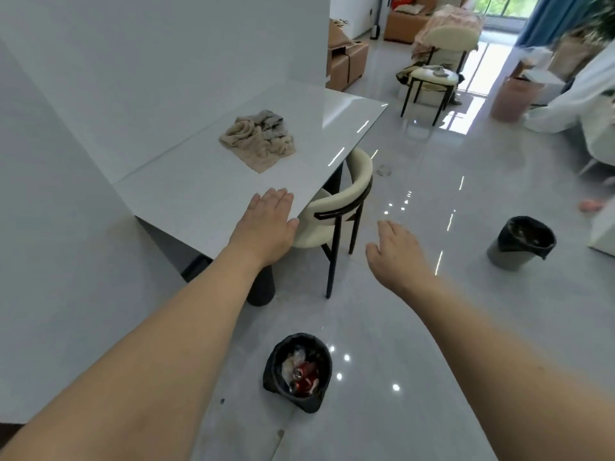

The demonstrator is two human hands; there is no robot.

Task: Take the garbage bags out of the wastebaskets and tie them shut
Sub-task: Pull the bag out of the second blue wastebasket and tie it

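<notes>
Black-bagged wastebasket (297, 372) sits below both outstretched, empty hands.

Far right of the right hand (396, 251), a white garment (572, 104) is blurred and cut by the edge. Table (199, 194) hides most of chair (336, 207) beside left hand (269, 224).

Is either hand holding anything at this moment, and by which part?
Nothing is held. The left hand and right hand are both open and empty, above the floor, apart from both black-lined wastebaskets.
</notes>
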